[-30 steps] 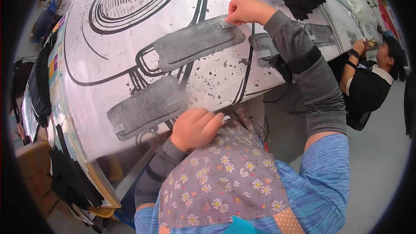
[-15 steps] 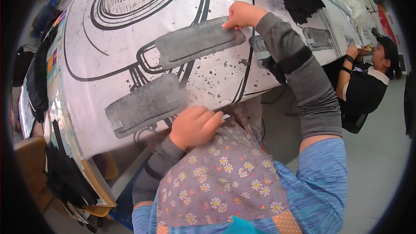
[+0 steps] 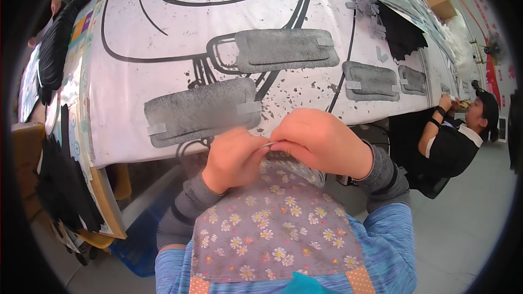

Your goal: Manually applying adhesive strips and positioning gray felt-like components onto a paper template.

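My left hand and my right hand meet at the table's near edge, in front of my apron. Both are closed, fingertips pinching a small thin pale strip, mostly hidden by the fingers. Just beyond my left hand lies a grey felt-like panel with a small light-grey tab at its left end and another tab at its right. Farther off, a second grey panel bears a tab at its right end.
Two smaller grey panels lie to the right, each tabbed. Loose grey tabs and black fabric sit at the far right of the table, printed with black lines. A co-worker sits at right. Dark fabric hangs at left.
My right hand has left the far panel, where a tab now shows at the right end, and come back to my left hand. The view has shifted.
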`<state>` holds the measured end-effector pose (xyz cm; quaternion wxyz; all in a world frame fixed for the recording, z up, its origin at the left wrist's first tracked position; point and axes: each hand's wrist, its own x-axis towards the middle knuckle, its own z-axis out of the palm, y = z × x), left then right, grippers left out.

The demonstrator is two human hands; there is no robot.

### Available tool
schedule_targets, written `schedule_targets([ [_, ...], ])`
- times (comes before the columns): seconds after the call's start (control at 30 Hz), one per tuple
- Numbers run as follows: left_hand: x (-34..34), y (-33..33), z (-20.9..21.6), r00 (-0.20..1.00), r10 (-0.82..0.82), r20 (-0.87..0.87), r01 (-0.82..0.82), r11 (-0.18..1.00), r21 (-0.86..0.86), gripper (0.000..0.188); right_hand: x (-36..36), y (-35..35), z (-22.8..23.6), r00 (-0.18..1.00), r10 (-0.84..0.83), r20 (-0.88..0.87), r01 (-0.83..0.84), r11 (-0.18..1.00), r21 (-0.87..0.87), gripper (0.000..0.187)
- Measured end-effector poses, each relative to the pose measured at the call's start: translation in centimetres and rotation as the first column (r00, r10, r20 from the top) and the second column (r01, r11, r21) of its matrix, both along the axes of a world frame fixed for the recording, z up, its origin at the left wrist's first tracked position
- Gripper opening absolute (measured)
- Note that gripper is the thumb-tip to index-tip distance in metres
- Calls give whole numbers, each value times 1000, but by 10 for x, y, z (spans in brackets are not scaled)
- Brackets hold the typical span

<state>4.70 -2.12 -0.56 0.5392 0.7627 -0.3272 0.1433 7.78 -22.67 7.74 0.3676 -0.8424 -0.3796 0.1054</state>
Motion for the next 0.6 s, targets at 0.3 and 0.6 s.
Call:
schedule_targets([
  [0.3, -2, 30, -21, 922, 152, 357, -163, 987, 0, 19, 49, 21, 16, 970, -217, -111, 228, 969, 94, 8],
  [0.6, 1, 31, -40, 851, 162, 499, -220, 974, 58, 21, 170, 25, -29, 831, -450, -326, 368, 885, -284, 21],
])
